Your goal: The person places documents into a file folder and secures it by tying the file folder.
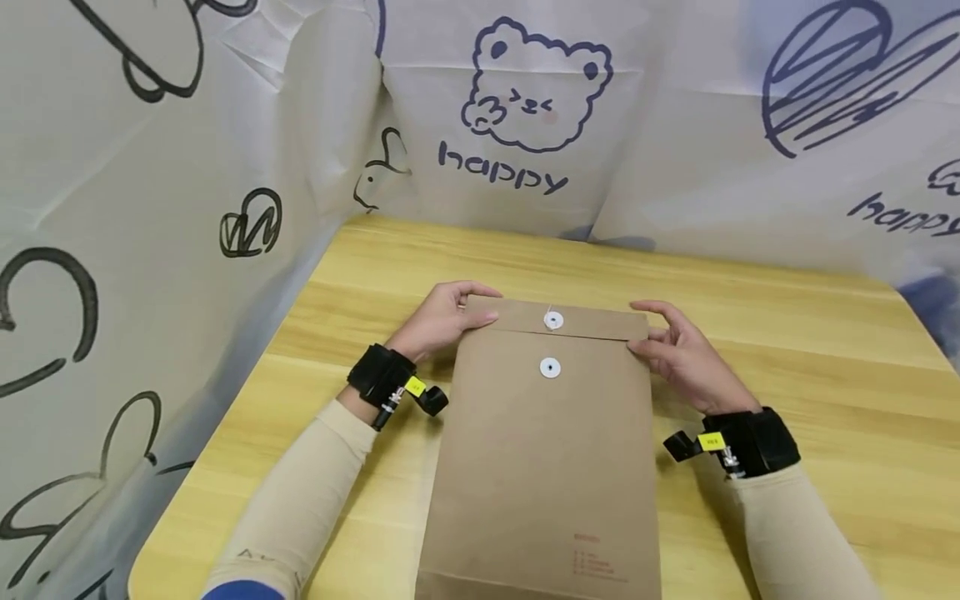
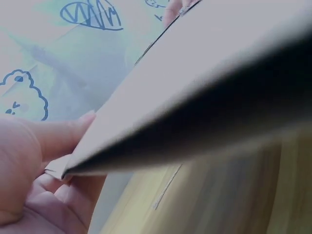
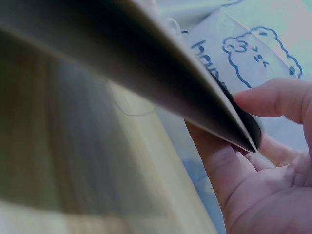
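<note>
A brown paper document envelope [image 1: 547, 458] stretches from the middle of the table toward the person, its flap [image 1: 517, 317] folded down along the far end. One white button [image 1: 553, 320] sits on the flap and another white button [image 1: 550, 367] just below it. My left hand [image 1: 450, 317] pinches the flap's left corner, thumb on top and fingers beneath. At the right corner, my right hand [image 1: 678, 354] grips the edge between thumb and fingers. Both wrist views show the envelope's side raised off the table. A thin string [image 2: 167, 189] hangs below it in the left wrist view.
The light wooden table [image 1: 825, 358] has rounded corners. White sheets [image 1: 675, 167] with drawings and "happy" lettering stand behind it and along its left side. A black strap with a small camera is on each wrist.
</note>
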Motion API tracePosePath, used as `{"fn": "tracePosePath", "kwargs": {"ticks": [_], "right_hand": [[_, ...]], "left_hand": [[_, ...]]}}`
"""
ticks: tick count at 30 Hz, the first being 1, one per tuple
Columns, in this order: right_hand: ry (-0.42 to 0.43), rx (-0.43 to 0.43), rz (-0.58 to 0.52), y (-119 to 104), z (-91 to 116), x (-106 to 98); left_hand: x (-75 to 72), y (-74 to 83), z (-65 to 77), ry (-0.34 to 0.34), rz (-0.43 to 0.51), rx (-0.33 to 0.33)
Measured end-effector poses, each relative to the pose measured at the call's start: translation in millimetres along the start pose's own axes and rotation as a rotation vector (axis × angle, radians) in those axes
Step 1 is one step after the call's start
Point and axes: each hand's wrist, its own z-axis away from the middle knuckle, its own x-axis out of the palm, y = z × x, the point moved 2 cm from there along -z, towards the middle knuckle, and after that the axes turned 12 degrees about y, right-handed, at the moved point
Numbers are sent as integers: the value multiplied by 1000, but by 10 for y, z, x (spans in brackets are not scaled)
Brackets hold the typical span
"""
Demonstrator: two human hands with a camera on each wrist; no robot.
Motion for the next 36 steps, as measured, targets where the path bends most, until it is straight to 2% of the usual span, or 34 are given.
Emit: {"fn": "tracePosePath", "kwargs": {"ticks": [4, 10, 12, 16, 19, 22, 24, 29, 33, 36], "right_hand": [[2, 59, 5, 35, 124, 76], [35, 162, 83, 165, 434, 102], [0, 174, 116, 230, 557, 100], [-143, 199, 169, 359, 786, 132], [-237, 251, 187, 434, 917, 190], [-267, 288, 184, 470, 986, 227], [-250, 281, 189, 470, 1000, 220], [-146, 256, 246, 405, 967, 106], [-42, 251, 334, 320, 906, -32], [58, 240, 427, 230, 832, -141]], "left_hand": [[-15, -21, 8, 36, -9, 12], [-29, -7, -22, 64, 55, -18], [-47, -1, -36, 91, 59, -18], [-114, -6, -49, 155, 10, -2], [-167, -31, -49, 189, -18, -7], [-195, -57, -54, 198, -20, -18], [-196, -55, -58, 201, -26, -17], [-209, -71, -12, 196, -64, -29], [-227, -83, 67, 164, -85, -27], [-230, -60, 159, 135, -108, -3]]}}
